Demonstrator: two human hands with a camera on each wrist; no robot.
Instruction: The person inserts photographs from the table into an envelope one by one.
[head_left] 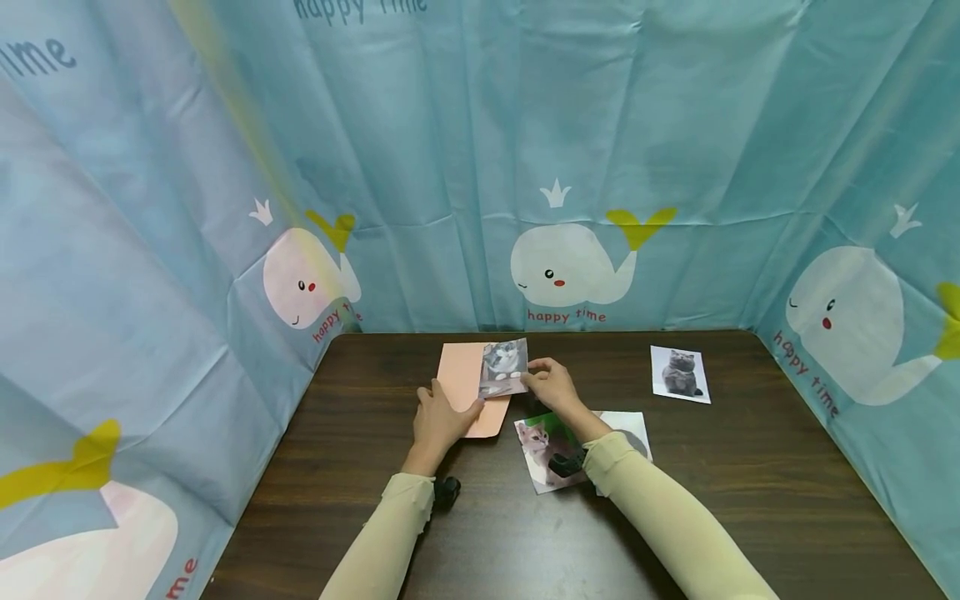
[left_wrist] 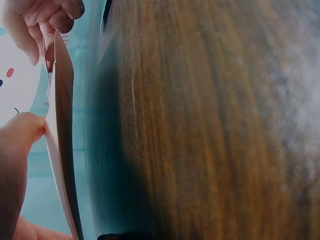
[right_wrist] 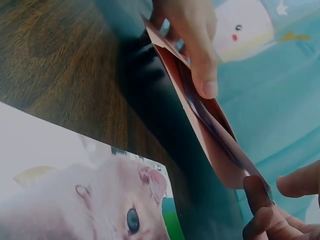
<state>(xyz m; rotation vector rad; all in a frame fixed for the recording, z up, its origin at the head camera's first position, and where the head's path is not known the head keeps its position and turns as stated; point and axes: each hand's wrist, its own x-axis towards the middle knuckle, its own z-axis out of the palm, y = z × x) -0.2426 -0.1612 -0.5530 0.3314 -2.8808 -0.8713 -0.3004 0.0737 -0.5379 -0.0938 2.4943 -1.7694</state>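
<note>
Out over the far middle of the table, a pink envelope [head_left: 459, 371] is held up by my left hand [head_left: 441, 421], thumb on one face and fingers on the other. My right hand [head_left: 553, 387] pinches the right edge of a grey-and-white cat photo [head_left: 502, 367]. In the right wrist view the envelope [right_wrist: 225, 175] gapes open, and the photo [right_wrist: 220, 131] slants part of the way into its mouth. The left thumb [right_wrist: 207, 82] lies at that opening. Seen edge-on in the left wrist view, the envelope [left_wrist: 64, 150] bows slightly.
A kitten photo [head_left: 536, 454] lies on the dark wood table [head_left: 360, 467] below my right forearm. Beside it is another white-edged photo [head_left: 626, 422], partly covered by that arm. Farther right lies a grey cat photo [head_left: 681, 375]. Blue whale-print curtains [head_left: 420, 275] enclose the table's back and sides.
</note>
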